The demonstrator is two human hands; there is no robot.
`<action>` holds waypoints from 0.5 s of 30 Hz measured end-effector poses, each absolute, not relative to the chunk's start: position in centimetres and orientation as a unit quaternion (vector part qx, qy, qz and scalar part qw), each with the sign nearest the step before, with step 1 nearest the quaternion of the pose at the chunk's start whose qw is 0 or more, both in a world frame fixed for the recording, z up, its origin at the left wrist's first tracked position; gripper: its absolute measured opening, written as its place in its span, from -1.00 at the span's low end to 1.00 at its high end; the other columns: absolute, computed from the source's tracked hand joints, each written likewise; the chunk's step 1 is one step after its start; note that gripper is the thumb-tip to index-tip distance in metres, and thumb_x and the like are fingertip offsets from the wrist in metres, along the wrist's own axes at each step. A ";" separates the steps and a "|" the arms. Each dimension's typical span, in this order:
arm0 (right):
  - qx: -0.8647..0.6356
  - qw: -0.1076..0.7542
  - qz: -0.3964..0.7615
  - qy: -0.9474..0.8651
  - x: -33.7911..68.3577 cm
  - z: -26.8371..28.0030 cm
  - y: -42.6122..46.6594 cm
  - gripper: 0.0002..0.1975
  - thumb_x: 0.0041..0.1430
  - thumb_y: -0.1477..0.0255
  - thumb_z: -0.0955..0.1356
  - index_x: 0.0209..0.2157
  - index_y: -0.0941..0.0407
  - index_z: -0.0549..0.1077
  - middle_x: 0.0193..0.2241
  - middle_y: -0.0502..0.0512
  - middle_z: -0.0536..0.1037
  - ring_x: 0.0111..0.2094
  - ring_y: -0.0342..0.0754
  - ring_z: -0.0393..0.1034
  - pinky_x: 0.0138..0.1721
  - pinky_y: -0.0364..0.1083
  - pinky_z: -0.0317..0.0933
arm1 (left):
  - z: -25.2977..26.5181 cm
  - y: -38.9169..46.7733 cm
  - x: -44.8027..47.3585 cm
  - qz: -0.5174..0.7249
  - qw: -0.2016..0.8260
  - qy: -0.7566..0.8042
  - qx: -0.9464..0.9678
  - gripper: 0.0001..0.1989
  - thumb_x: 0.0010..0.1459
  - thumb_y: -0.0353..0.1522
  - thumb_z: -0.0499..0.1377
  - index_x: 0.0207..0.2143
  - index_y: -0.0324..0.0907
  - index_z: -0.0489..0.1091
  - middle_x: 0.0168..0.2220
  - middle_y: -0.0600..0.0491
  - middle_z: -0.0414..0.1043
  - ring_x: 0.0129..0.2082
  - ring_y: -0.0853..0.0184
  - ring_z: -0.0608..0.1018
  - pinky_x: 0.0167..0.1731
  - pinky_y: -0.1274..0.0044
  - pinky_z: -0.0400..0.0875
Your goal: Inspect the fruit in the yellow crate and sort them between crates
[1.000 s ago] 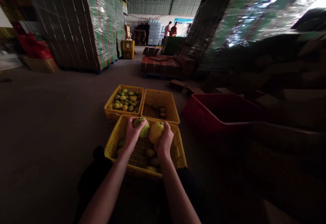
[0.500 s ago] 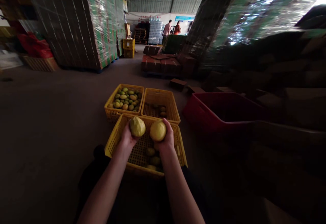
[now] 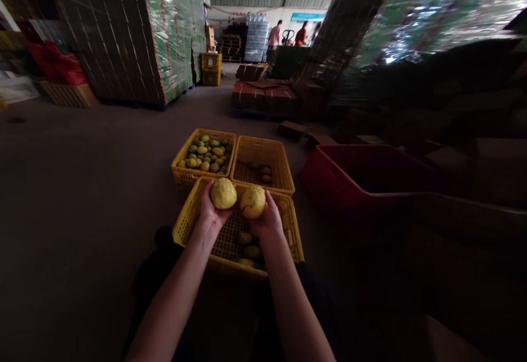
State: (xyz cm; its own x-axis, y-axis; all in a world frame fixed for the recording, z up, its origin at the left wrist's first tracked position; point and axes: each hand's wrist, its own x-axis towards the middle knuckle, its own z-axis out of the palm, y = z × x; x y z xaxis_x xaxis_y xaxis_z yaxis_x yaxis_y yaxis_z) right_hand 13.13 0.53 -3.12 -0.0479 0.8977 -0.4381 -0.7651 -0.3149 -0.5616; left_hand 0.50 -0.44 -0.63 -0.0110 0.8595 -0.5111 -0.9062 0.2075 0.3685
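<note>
My left hand [image 3: 214,216] is closed around a round, yellow-green fruit [image 3: 223,193] with a bumpy skin, its exact kind unclear. Beside it, my right hand [image 3: 267,216] grips a similar yellow fruit [image 3: 252,202] that has a dark line across its surface. Both fruits are raised over the near yellow crate [image 3: 187,225], side by side with a narrow gap between them. Several greenish fruits [image 3: 252,252] lie in that crate's right part, partly hidden by my right forearm.
Behind stand two more yellow crates: the left crate [image 3: 178,171] is filled with fruit, the right crate [image 3: 284,164] has several at its bottom. A red bin [image 3: 329,170] stands to the right. Wrapped pallet stacks [image 3: 173,38] flank the aisle; people [image 3: 275,35] stand far back.
The right fruit has turned, showing a dark line, and has come a little nearer the left one. The left fruit has turned slightly too. The camera view has shifted a little.
</note>
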 end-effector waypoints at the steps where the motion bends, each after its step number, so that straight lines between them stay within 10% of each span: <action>1: -0.382 0.575 0.719 -0.086 13.2 -3.2 0.5 -0.74 0.19 0.23 0.30 -0.38 0.11 0.50 -0.51 0.04 0.60 -0.51 -0.04 0.51 -0.45 -0.07 0.41 | -0.6 -0.4 0.5 0.629 0.704 0.329 -0.023 -0.70 0.14 -0.17 0.13 -0.28 -0.22 0.47 -0.41 -0.04 0.53 -0.46 0.26 0.57 -0.50 0.47 0.49; 15: -0.400 0.584 0.705 -0.041 12.6 -2.3 0.0 -0.72 0.21 0.32 0.23 -0.44 0.12 0.48 -0.54 0.04 0.59 -0.52 -0.07 0.46 -0.47 -0.10 0.40 | 0.6 -1.4 0.7 0.654 0.722 0.224 0.024 -0.69 0.06 -0.30 0.10 -0.17 -0.21 0.48 -0.25 -0.07 0.56 -0.17 0.11 0.60 -0.13 0.24 0.49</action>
State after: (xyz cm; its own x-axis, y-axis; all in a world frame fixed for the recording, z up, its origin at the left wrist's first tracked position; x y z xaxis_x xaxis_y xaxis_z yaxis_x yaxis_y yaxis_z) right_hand 12.62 0.04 -2.33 0.0037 0.8563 -0.5164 -0.7908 -0.3136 -0.5256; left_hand 0.66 -1.42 0.58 0.0440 0.9550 -0.2934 -0.9339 0.1436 0.3275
